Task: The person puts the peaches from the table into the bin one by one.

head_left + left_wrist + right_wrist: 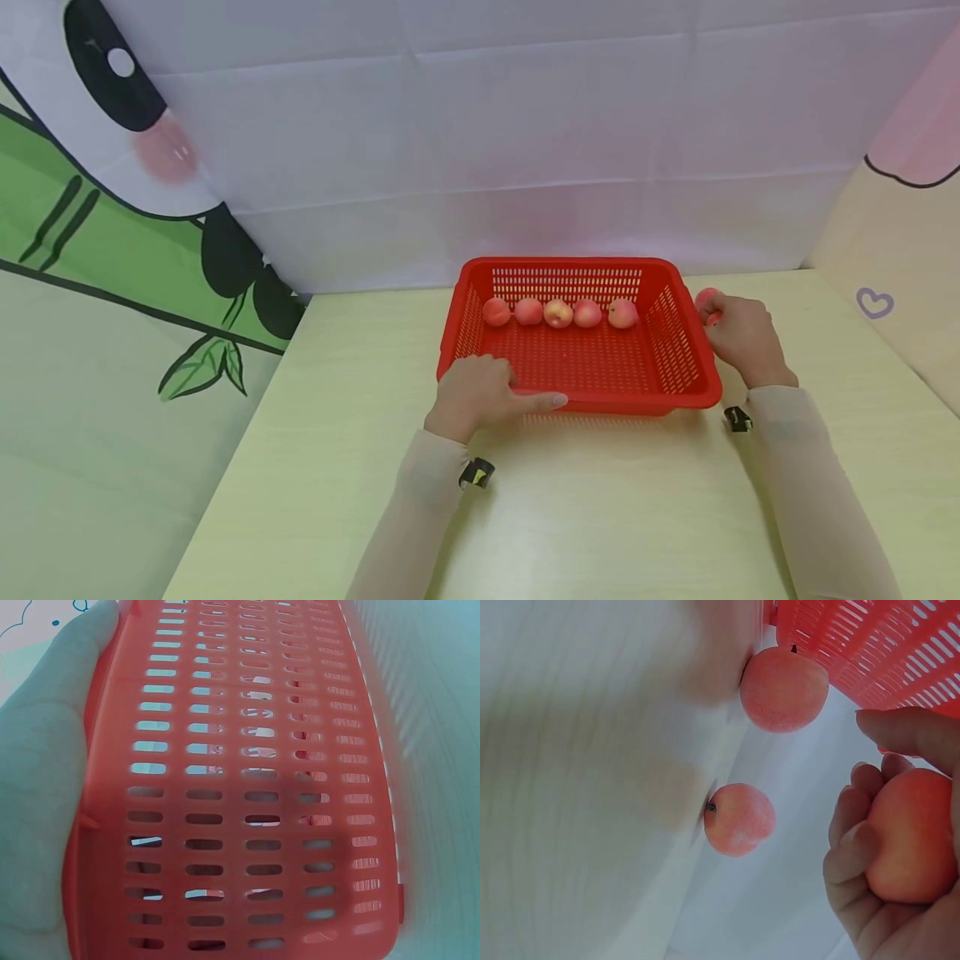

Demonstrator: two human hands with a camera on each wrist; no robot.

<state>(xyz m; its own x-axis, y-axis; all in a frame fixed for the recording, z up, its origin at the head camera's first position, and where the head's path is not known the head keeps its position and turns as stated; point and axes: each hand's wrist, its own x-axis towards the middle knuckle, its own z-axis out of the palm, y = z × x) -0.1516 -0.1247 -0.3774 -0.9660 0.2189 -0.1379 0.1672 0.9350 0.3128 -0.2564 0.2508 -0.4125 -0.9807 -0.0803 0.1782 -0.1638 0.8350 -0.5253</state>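
A red plastic basket (592,403) stands on the table, with several peaches (528,312) in a row along its far side. My left hand (480,396) grips the basket's near left corner, its thumb along the front rim and its fingers over the edge. In the left wrist view that hand (45,772) lies along the rim above the slotted wall. Just right of the basket, my right hand (742,333) holds a peach (913,836) against the palm with curled fingers. Two more peaches, one nearer the basket (784,690) and one farther off (739,819), sit on the table beside it.
The pale wooden table (315,467) extends around the basket. A printed cloth backdrop (525,150) rises right behind the basket, with further printed panels at the left (90,467) and right (900,242).
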